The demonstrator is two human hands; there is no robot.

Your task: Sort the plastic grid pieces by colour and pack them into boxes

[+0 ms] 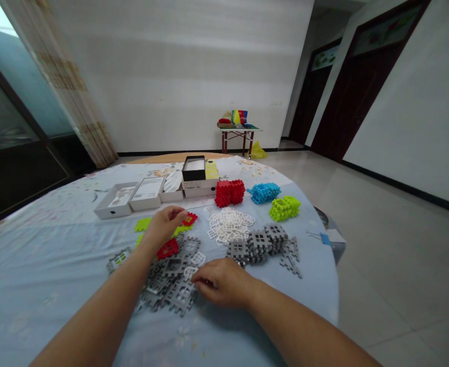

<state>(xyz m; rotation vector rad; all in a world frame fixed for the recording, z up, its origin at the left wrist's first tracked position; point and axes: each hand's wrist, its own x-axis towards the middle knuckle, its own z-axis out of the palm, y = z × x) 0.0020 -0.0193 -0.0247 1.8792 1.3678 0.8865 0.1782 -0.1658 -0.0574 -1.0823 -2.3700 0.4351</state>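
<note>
My left hand (167, 223) reaches over the loose pile, its fingers closed on a red interlocking plastic piece (190, 219). Below it, a second red piece (168, 248) lies on a heap of grey interlocking pieces (173, 267). My right hand (224, 281) is at the heap's right side. Its fingertips pinch the edge of a small white window-frame piece (190, 272). Another white frame (199, 259) lies just above. Lime-green pieces (143, 224) are partly hidden behind my left hand and forearm.
Beyond my right hand are a white frame pile (231, 224) and stacked grey pieces (259, 244). Red (229, 193), blue (265, 192) and green stacks (284, 208) stand farther back. Open white boxes (147, 193) and a black box (194, 169) line the back left. The table edge curves at right.
</note>
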